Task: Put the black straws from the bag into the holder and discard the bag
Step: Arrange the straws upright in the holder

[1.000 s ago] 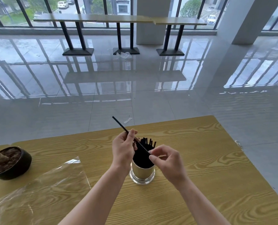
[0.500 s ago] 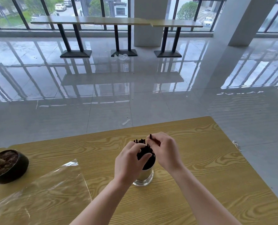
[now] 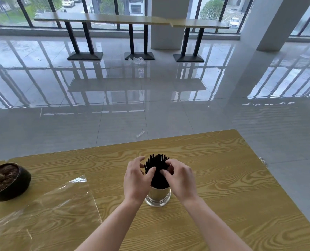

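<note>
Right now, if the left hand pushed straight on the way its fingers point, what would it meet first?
The left hand points right and slightly away, so it would likely meet the bundle of black straws standing in the shiny metal cylindrical holder first. Its thumb looks already against them, though depth is unclear.

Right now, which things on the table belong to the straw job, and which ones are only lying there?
For the job:
straws, standing in the holder
holder
bag, flat on the table, not yet discarded
left hand and right hand, both at the straws

Only lying there:
dark bowl at the left edge
</note>
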`<state>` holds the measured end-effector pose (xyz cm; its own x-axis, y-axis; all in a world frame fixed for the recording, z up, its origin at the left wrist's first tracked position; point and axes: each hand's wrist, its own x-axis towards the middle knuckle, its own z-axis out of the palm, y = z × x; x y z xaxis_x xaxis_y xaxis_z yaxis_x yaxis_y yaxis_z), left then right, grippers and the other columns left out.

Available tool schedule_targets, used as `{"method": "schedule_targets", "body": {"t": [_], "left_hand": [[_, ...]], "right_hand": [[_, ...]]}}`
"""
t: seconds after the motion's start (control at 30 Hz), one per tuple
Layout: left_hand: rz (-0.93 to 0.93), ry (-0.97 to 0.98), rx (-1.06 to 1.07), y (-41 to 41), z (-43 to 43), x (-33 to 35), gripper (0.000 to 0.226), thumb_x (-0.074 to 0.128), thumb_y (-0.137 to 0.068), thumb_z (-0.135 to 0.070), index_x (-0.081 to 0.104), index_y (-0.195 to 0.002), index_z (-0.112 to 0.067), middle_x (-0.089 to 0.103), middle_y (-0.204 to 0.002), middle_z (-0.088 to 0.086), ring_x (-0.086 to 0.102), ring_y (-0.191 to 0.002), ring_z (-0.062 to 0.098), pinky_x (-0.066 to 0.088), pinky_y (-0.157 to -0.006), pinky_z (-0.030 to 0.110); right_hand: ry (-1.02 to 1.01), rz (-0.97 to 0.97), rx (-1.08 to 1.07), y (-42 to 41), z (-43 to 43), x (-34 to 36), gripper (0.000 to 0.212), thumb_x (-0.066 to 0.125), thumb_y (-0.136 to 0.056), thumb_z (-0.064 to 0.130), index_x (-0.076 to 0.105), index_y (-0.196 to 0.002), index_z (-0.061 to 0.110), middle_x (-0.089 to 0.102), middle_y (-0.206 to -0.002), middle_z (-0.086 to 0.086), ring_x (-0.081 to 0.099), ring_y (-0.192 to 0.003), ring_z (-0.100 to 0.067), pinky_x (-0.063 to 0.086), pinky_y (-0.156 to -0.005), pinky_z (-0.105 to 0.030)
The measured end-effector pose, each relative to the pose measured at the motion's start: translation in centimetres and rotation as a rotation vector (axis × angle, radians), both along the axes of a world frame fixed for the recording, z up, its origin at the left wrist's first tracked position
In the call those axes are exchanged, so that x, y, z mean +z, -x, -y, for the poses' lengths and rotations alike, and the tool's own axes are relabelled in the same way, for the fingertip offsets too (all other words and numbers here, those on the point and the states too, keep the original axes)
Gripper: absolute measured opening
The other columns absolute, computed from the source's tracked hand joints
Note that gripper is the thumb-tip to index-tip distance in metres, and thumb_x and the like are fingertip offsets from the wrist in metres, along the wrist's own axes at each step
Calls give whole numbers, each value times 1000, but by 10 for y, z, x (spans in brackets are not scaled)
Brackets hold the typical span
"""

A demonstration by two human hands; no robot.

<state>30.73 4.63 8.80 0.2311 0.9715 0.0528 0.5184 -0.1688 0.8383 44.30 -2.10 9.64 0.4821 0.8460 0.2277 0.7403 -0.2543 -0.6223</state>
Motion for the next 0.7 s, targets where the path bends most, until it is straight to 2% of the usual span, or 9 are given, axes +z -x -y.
{"method": "schedule_targets", "body": {"t": [0.07, 0.17, 0.27, 0.37, 0.47, 0.57, 0.7], "left_hand": [[-21, -23, -11, 0, -4, 0, 42, 76, -85, -31, 65, -124, -20, 64, -101, -6, 60, -81, 6, 46, -73, 22], [-14, -33, -4, 2, -8, 0, 33, 78, -85, -24, 72, -116, -18, 68, -96, -6, 63, -79, 9, 52, -77, 28], [3, -15, 6, 2, -11, -1, 26, 78, -85, -22, 75, -110, -18, 70, -91, -5, 65, -79, 9, 54, -76, 31], [25, 4, 2, 2, -11, -1, 21, 77, -86, -21, 76, -107, -20, 70, -87, -7, 64, -78, 7, 52, -72, 25], [32, 13, 3, 1, -11, -2, 20, 77, -86, -20, 76, -106, -20, 68, -87, -9, 63, -78, 3, 47, -69, 17], [31, 12, -4, 1, -12, -2, 20, 77, -86, -20, 75, -106, -19, 69, -89, -7, 64, -79, 4, 52, -72, 22], [26, 16, -9, 0, -13, -2, 19, 76, -86, -20, 75, -105, -20, 68, -89, -7, 64, -78, 7, 55, -73, 27]], "right_hand": [[-49, 12, -26, -3, -2, 2, 19, 78, -85, 26, 71, -99, 17, 69, -79, 8, 64, -70, -10, 55, -64, -28], [-106, 53, -27, -11, -12, 11, 15, 71, -91, 22, 73, -104, 15, 69, -90, 5, 65, -81, -12, 55, -69, -28], [14, 83, 36, -19, -29, 17, 24, 65, -95, 27, 72, -117, 19, 64, -97, 3, 60, -95, -16, 50, -73, -26], [172, 107, 100, -25, -43, 18, 30, 63, -97, 29, 69, -124, 19, 64, -106, -1, 55, -104, -20, 48, -82, -31], [212, 102, 148, -28, -49, 18, 29, 65, -95, 24, 70, -123, 18, 68, -111, -2, 57, -105, -22, 48, -90, -34], [211, 117, 196, -31, -51, 21, 30, 68, -93, 19, 70, -123, 17, 71, -111, -2, 60, -105, -23, 47, -90, -31], [264, 137, 290, -36, -55, 28, 34, 66, -93, 12, 68, -126, 18, 72, -120, -3, 58, -115, -21, 47, -97, -33]]}}
